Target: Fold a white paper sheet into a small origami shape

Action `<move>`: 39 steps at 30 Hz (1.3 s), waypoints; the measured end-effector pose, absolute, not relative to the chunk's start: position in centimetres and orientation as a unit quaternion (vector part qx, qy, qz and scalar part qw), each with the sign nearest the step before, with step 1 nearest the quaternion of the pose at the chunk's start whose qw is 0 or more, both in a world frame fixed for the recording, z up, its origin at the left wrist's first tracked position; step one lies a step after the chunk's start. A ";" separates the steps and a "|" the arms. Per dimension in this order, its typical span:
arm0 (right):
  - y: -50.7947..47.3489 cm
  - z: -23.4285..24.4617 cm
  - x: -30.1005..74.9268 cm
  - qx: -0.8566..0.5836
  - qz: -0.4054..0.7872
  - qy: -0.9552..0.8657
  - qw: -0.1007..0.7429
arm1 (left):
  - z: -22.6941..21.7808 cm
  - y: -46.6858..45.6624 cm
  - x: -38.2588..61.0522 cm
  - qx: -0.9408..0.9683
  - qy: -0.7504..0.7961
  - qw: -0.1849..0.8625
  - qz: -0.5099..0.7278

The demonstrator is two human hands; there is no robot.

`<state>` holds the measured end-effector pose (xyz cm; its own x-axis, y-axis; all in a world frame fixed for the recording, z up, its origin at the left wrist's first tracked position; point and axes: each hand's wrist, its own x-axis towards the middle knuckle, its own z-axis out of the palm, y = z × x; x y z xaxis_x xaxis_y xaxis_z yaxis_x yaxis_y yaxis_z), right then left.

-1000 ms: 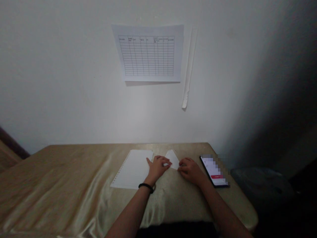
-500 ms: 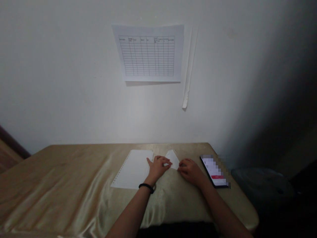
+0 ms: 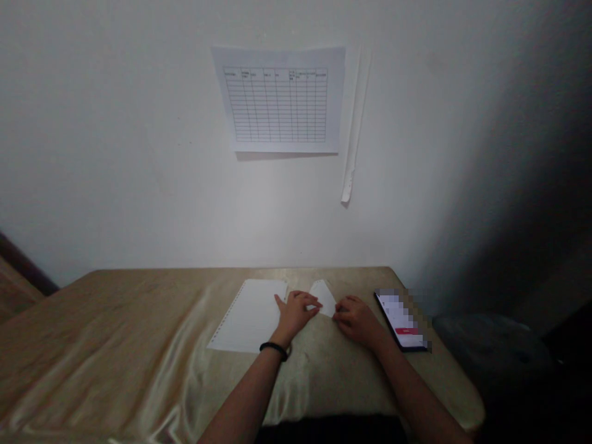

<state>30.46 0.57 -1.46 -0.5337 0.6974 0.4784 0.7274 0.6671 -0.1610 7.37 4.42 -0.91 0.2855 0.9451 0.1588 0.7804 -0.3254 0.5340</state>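
A small folded piece of white paper (image 3: 326, 299) lies on the cloth between my two hands, with a pointed top and a slanted right side. My left hand (image 3: 298, 313), wearing a black band at the wrist, has its thumb and fingertips brought together on the paper's left part, while one finger sticks out to the left. At the right edge, my right hand (image 3: 355, 319) has curled fingers closed on the paper's lower corner. Beneath and left of my left hand is a lined loose-leaf sheet (image 3: 247, 314) with punched holes along its left side. The fingertips partly hide the folded paper.
A shiny gold-beige cloth covers the table (image 3: 115, 345), creased at left. A lit smartphone (image 3: 402, 324) lies near the right edge. On the wall hang a printed table sheet (image 3: 280, 102) and a white strip (image 3: 354, 135). Dark objects stand right of the table.
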 end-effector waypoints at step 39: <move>0.6 -2.0 30.1 -0.483 0.049 -0.832 0.270 | -0.2 3.2 8.1 0.775 0.553 0.172 0.252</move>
